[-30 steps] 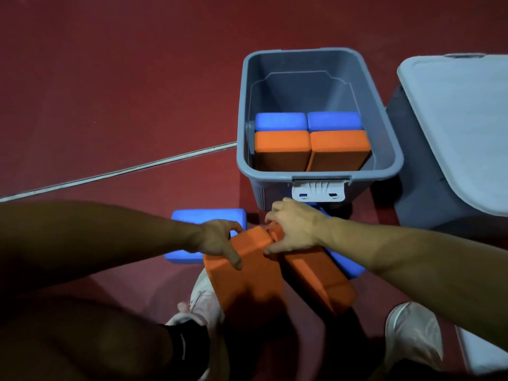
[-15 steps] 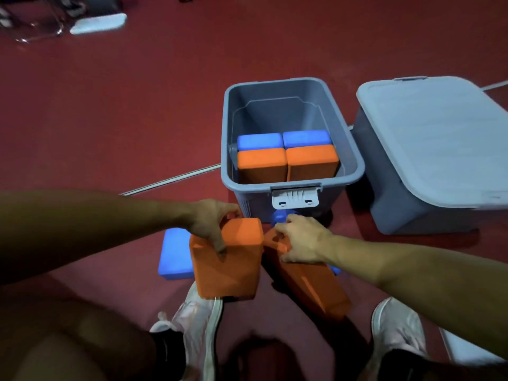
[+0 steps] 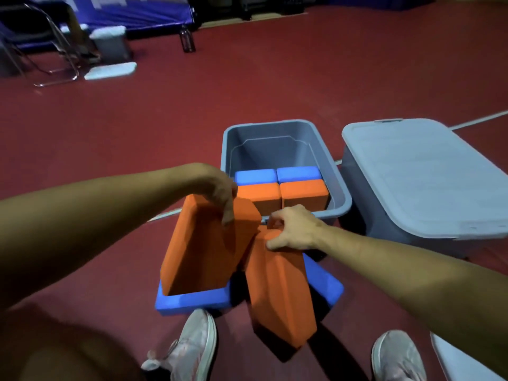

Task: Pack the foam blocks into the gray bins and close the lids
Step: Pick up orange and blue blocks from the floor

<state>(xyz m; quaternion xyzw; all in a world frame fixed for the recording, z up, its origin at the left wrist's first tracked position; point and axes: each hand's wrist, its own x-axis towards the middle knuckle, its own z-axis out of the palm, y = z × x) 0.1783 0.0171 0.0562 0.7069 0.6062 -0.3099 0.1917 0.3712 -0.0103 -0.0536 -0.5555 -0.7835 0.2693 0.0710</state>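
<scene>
Got one orange block point(image 3: 203, 248) pinched at its top end in my left hand point(image 3: 220, 193) and a second orange block point(image 3: 280, 292) gripped in my right hand point(image 3: 294, 229), both hanging long-side down, I'd guess so they drop in upright. The open gray bin point(image 3: 341, 199) sits at 12 o'clock, four blocks already inside; the lidded bin point(image 3: 423, 177) is at 2, and two blue blocks point(image 3: 192, 302) wait underneath on the floor.

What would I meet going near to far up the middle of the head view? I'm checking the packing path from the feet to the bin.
Shoe → blue block on the floor → orange block in the left hand → orange blocks in the open gray bin → blue blocks → bin's far wall.
</scene>
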